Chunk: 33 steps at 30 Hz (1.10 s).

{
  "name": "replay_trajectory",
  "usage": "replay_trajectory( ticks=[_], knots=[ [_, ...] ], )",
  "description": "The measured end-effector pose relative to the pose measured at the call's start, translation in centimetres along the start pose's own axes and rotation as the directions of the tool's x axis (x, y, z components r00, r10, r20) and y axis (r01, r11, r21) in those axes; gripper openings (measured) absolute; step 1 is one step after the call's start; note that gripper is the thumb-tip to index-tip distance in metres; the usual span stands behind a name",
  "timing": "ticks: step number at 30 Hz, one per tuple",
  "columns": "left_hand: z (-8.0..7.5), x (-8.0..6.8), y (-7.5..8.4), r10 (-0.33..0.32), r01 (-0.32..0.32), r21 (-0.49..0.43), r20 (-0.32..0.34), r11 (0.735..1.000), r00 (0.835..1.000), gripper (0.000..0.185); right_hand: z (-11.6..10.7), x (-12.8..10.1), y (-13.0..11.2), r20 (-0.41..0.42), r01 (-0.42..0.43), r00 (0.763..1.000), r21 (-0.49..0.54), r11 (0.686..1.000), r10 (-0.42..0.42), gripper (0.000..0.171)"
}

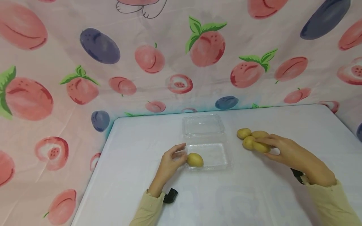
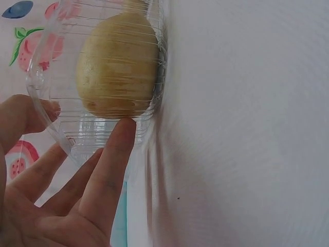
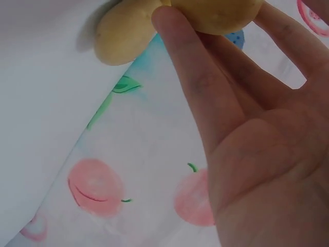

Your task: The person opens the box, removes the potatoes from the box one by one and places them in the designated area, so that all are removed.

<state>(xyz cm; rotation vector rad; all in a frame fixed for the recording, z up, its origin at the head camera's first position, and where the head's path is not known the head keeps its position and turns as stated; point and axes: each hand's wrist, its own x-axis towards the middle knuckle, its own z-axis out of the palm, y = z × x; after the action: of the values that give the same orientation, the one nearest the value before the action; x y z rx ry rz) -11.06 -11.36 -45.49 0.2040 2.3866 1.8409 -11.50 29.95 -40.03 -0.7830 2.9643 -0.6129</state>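
A clear plastic clamshell container (image 1: pixel 216 157) lies with its lid (image 1: pixel 203 125) folded back behind it. One yellow potato (image 1: pixel 195 160) sits inside at the left end. My left hand (image 1: pixel 172 160) holds the left rim of the container. In the left wrist view, fingertips (image 2: pixel 125 126) press the ribbed wall right beside the potato, and another digit reaches over the rim. On the right, my right hand (image 1: pixel 278 150) pinches a potato (image 1: pixel 261 147) between thumb and fingers. More potatoes (image 1: pixel 244 133) cluster against it; the right wrist view shows a neighbouring potato (image 3: pixel 126 33) on the table.
White cloth covers the table (image 1: pixel 135 141). Behind the back edge hangs a fruit-print curtain (image 1: pixel 158 34), which also runs along the left side. Black wrist straps (image 1: pixel 170 196) show below the sleeves.
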Motion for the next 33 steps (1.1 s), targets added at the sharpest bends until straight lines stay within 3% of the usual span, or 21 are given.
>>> replay_trajectory(
  ticks=[6, 21, 33],
  knots=[
    [0.0, 0.1, 0.0, -0.002, 0.002, 0.002, 0.002, 1.0, 1.0, 0.045, 0.4, -0.3, 0.6, -0.06, 0.042, 0.997, -0.09, 0.995, -0.048, 0.049],
    [0.0, 0.1, -0.2, 0.001, -0.001, -0.012, 0.004, 1.0, 1.0, 0.045, 1.1, -0.5, 2.0, -0.122, 0.076, 0.988, -0.116, 0.99, -0.09, 0.048],
    [0.0, 0.1, 0.0, -0.014, 0.014, -0.012, 0.005, 1.0, 1.0, 0.045, 0.9, -0.2, 2.4, -0.044, -0.021, 0.999, -0.059, 0.998, 0.018, 0.047]
  ],
)
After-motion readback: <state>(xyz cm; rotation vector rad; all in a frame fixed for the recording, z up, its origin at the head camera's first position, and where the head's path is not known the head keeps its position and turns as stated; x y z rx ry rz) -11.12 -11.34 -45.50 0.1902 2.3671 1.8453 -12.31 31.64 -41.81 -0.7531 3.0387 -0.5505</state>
